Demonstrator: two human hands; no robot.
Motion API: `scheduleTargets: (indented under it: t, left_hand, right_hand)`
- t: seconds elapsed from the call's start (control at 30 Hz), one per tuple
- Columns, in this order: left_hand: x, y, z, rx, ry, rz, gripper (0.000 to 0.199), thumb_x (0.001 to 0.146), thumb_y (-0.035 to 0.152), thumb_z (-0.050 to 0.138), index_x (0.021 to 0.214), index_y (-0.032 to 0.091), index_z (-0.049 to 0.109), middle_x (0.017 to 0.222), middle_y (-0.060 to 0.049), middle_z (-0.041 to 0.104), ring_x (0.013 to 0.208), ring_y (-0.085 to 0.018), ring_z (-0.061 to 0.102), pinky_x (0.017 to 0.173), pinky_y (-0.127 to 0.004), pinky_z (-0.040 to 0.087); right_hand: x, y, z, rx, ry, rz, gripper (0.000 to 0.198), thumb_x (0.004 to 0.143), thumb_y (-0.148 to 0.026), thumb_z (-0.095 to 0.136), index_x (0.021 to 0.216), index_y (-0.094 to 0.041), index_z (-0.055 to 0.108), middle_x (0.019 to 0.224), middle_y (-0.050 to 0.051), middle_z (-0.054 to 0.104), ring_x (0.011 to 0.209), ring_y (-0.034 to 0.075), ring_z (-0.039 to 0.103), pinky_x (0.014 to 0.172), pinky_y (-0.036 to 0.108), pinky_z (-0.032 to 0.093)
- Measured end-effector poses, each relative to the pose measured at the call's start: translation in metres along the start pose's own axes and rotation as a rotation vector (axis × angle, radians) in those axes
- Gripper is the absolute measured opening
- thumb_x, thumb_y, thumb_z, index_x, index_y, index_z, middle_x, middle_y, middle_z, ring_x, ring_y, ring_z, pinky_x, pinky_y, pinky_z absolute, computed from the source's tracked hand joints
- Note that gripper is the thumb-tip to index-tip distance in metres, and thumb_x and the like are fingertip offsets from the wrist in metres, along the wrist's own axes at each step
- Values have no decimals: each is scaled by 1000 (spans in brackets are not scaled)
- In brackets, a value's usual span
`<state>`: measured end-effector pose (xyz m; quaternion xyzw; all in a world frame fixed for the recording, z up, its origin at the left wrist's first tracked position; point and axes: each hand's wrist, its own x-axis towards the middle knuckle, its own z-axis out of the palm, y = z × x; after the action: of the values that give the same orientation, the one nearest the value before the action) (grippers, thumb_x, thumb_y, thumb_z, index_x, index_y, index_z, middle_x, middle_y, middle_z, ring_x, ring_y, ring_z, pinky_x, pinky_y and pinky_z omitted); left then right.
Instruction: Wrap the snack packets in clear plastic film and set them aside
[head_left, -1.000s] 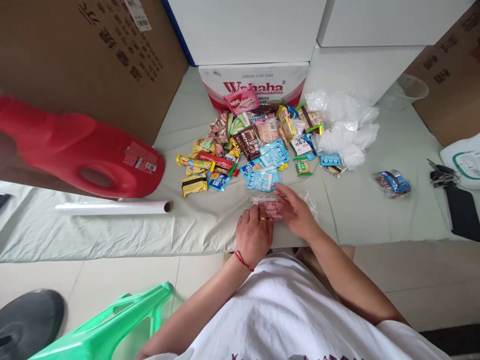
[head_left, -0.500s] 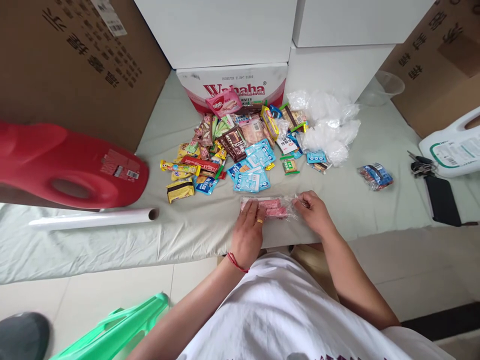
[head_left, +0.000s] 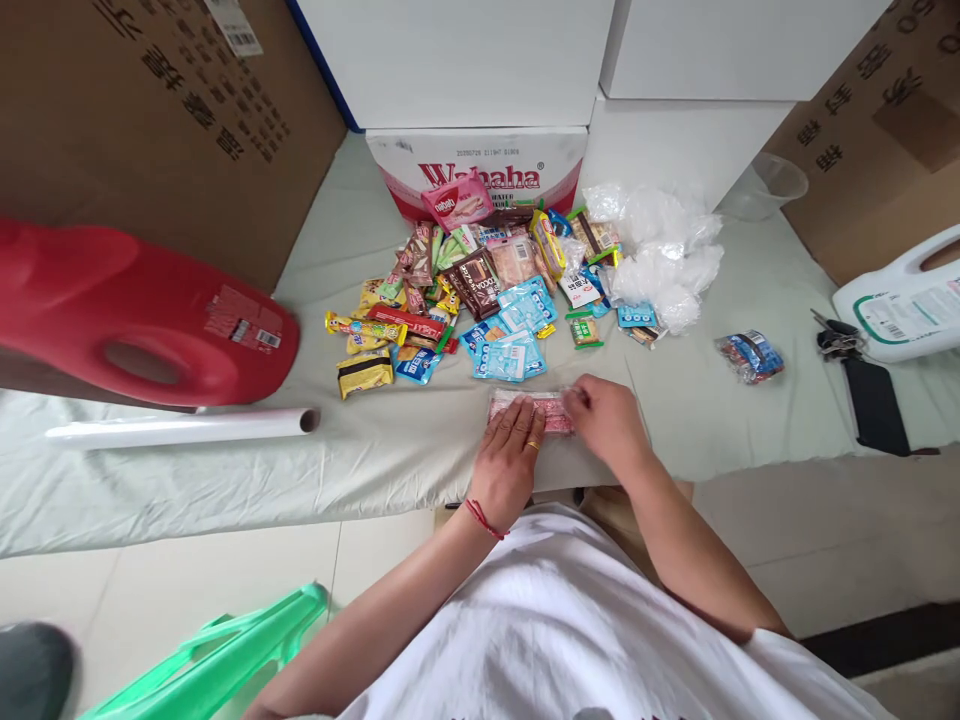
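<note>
A flat pack of pink snack packets (head_left: 555, 412) lies in see-through plastic wrap near the front edge of the cloth-covered surface. Across its left part my left hand (head_left: 507, 462) rests flat, fingers stretched out and pressing down. My right hand (head_left: 611, 425) is at the pack's right end, fingertips pinched on the loose plastic wrap; the fingertips are partly blurred. Just beyond the pack are light blue snack packets (head_left: 510, 357), part of a mixed pile that includes a brown cocoa packet (head_left: 474, 283) and a pink wafer packet (head_left: 459, 202).
At the left stand a red jug (head_left: 172, 330) and a white roll (head_left: 180, 428). Crumpled plastic bags (head_left: 667, 250) lie behind right. Further right are a small wrapped bundle (head_left: 751, 355), a black case (head_left: 876, 405) with keys, and a white jug (head_left: 907, 290). A Wahaha carton (head_left: 480, 145) backs the pile.
My right hand has moved left, drawing the loose plastic end in against the pack. My left hand stays flat on the pack. The view has shifted slightly.
</note>
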<state>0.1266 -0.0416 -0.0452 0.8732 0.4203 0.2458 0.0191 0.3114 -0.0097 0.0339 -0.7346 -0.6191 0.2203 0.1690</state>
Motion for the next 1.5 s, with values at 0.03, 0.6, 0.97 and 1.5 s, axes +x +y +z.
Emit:
scheduleTargets:
  t: [0.03, 0.6, 0.97, 1.5]
  left_hand:
    - [0, -1, 2, -2, 13, 7, 67, 99, 6, 44, 164, 19, 32, 158, -15, 51, 153, -29, 40, 122, -51, 42]
    - [-1, -9, -8, -122, 20, 110, 75, 97, 28, 55, 164, 9, 26, 159, -27, 46, 156, -40, 32, 120, -61, 37]
    - [24, -38, -23, 180, -147, 290, 43, 102, 16, 48, 143, 9, 59, 146, -21, 62, 137, -33, 57, 107, -47, 46]
    - [79, -49, -61, -956, -209, -486, 46, 99, 48, 57, 134, 18, 60, 122, -11, 73, 108, -26, 69, 96, -42, 56]
  right_hand:
    - [2, -16, 2, -135, -52, -30, 23, 98, -27, 52, 86, -17, 69, 79, 7, 71, 72, 18, 64, 65, 26, 42]
    - [-60, -5, 36, 369, -196, -336, 86, 87, -9, 48, 167, -13, 15, 168, 21, 31, 155, 33, 34, 125, 61, 35]
    - [-51, 49, -25, 1120, -129, 51, 40, 95, -45, 70, 131, -29, 65, 124, 9, 74, 104, 22, 74, 105, 46, 55]
    - [3, 53, 16, 1254, -105, -57, 69, 89, -69, 68, 146, -32, 56, 158, 8, 52, 147, 26, 48, 123, 46, 38]
